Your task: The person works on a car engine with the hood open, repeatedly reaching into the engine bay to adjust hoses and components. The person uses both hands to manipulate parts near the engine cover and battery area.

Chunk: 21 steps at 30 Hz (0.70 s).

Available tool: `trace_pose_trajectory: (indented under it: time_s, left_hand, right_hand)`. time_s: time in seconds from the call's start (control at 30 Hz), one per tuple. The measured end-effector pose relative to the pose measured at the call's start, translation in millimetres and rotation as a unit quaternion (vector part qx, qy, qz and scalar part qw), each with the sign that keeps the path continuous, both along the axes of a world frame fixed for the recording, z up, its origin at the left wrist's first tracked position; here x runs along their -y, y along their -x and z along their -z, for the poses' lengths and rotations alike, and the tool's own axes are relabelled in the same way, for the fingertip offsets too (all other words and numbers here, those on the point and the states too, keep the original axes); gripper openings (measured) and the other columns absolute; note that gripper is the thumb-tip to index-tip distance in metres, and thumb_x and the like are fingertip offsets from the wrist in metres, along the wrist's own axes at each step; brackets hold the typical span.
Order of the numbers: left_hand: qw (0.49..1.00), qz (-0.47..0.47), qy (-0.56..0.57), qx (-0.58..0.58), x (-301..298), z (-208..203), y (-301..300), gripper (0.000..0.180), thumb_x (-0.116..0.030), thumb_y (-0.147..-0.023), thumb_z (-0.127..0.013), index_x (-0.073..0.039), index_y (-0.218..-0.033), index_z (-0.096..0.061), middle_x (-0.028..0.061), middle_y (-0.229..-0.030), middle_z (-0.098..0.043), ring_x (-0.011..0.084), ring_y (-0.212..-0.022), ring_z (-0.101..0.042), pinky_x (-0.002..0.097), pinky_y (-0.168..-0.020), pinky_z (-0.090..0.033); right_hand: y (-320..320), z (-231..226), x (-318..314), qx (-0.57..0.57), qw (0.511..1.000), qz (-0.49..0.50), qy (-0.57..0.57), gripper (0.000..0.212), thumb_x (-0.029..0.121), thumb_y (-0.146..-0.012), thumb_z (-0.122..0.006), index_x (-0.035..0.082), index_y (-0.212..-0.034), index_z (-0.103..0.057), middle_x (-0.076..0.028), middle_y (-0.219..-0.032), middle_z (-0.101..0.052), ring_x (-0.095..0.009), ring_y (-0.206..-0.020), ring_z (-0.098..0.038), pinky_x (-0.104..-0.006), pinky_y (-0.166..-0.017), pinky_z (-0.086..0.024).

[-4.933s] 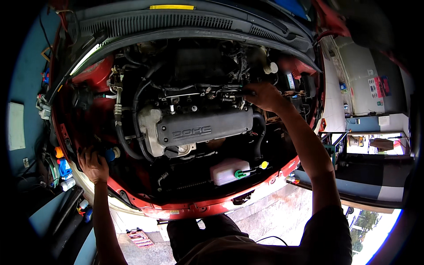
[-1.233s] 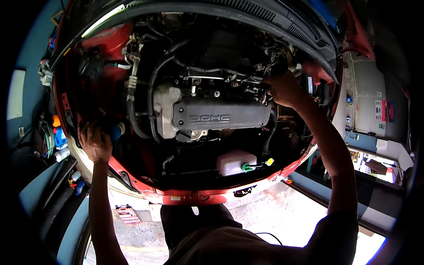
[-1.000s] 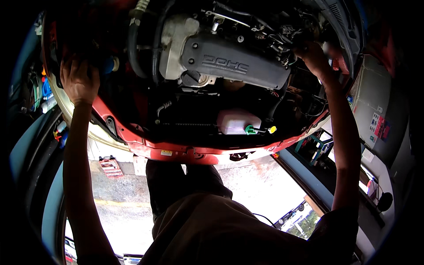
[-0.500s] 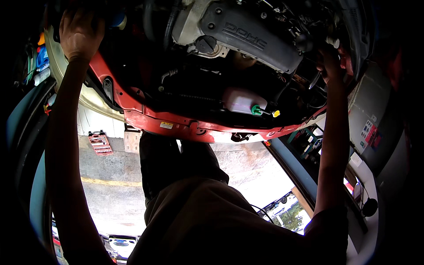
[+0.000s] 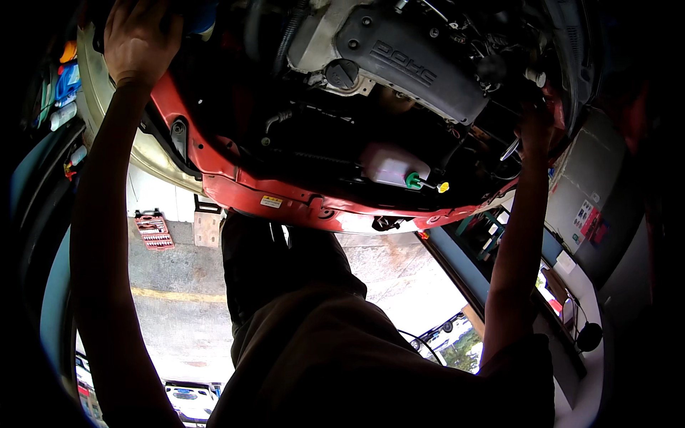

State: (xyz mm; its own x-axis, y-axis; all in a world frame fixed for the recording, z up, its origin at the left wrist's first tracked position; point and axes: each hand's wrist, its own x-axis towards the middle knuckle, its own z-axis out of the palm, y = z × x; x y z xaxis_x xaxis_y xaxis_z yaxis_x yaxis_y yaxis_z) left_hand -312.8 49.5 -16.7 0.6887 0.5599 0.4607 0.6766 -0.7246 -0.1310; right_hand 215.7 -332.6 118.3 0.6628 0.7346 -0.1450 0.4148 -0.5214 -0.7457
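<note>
My left hand lies with its fingers apart on the side edge of an open engine bay, beside the red body panel. At the right side of the bay, my right hand is closed in deep shadow. A shiny metal tool sticks out from its fingers; its exact kind is hard to make out. Between the hands sits a dark engine cover with a round black oil cap. Nearer me is a whitish-pink fluid reservoir with a green neck and a yellow-topped piece.
The red front crossmember of the car runs close before my legs. On the floor to the left lie an open red socket set case and a box. Several bottles stand at the far left.
My right hand has moved slightly down toward me, and the metal tool with it. My left hand has shifted a little right in the picture. The whole view has moved slightly.
</note>
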Motion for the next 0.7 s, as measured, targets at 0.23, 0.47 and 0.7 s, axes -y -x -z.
trace_pose_trajectory:
  time_s: [0.23,0.47,0.7]
  left_hand:
    - [1.0,0.011,0.019,0.017,2.8,-9.8,-24.5,0.027,-0.028,-0.084,-0.064,-0.015,-0.106,-0.073,0.0007,-0.115,-0.071,0.0248,-0.118,-0.06,0.0407,-0.114,-0.039]
    - [0.985,0.056,0.076,0.146,70.7,-62.6,-88.0,0.033,-0.019,-0.085,-0.061,-0.016,-0.117,-0.068,0.0031,-0.116,-0.066,0.0263,-0.11,-0.058,0.0512,-0.112,-0.032]
    - [0.853,0.371,0.312,0.193,241.8,-35.8,-363.3,0.019,-0.012,-0.089,-0.064,-0.009,-0.107,-0.069,0.0112,-0.089,-0.069,0.0302,-0.085,-0.067,0.042,-0.073,-0.055]
  right_hand:
    - [-21.4,19.3,46.7,0.212,0.976,-0.009,0.039,0.026,0.026,-0.099,-0.057,0.014,-0.122,-0.064,0.003,-0.069,-0.058,-0.008,-0.041,-0.043,-0.0218,-0.036,-0.031]
    - [88.8,-29.9,73.0,0.279,0.958,0.071,0.018,0.028,0.004,-0.086,-0.069,0.007,-0.114,-0.068,-0.011,-0.096,-0.066,-0.021,-0.072,-0.066,-0.0318,-0.061,-0.052]
    - [139.7,-42.4,119.3,0.232,0.957,0.155,-0.081,0.024,0.005,-0.091,-0.065,0.003,-0.115,-0.069,-0.01,-0.092,-0.068,-0.014,-0.074,-0.062,-0.0263,-0.065,-0.049]
